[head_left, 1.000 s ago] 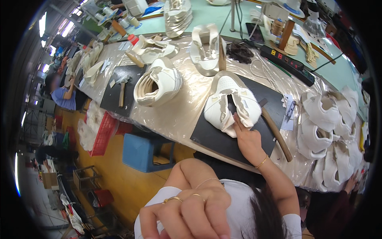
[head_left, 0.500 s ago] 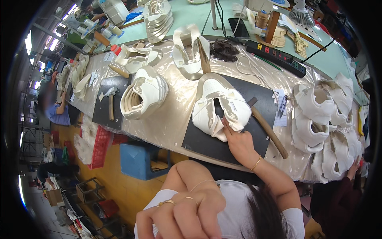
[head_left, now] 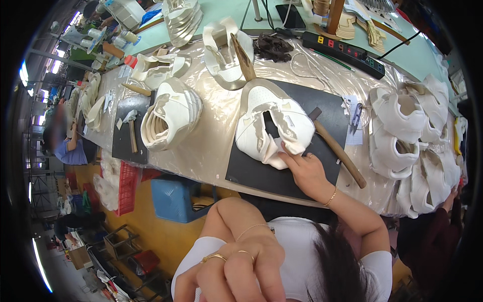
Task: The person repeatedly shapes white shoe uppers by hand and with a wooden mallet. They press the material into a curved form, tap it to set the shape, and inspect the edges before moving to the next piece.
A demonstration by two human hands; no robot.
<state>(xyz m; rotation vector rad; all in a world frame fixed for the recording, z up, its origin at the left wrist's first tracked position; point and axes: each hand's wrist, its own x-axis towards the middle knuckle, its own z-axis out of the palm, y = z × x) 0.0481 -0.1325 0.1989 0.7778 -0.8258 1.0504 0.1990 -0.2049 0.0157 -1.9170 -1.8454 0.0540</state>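
A white shoe upper (head_left: 251,113) with shiny beige trim lies on a black board (head_left: 239,171) in front of me, its toe pointing away. My right hand (head_left: 310,176) is at its near end, thumb and fingers closed on the soft white collar lining. Close below the camera is my left hand (head_left: 234,272), raised with its fingers curled; whether anything is inside them is hidden. A wooden-handled hammer (head_left: 342,156) rests on the board's right side. Just past the toe, a pointed wooden stick (head_left: 244,60) leans over another white upper (head_left: 217,68).
Stacked uppers (head_left: 173,116) stand to the left, beside a smaller hammer (head_left: 133,133). More white uppers (head_left: 397,121) are heaped at the right. A power strip (head_left: 347,53) lies at the back. A blue stool (head_left: 173,199) and a red crate (head_left: 128,186) stand below the table edge.
The view has shifted slightly, so the table sits higher. My right hand has turned a little at the collar, and the lining is folded outward more. My left hand stays raised and curled.
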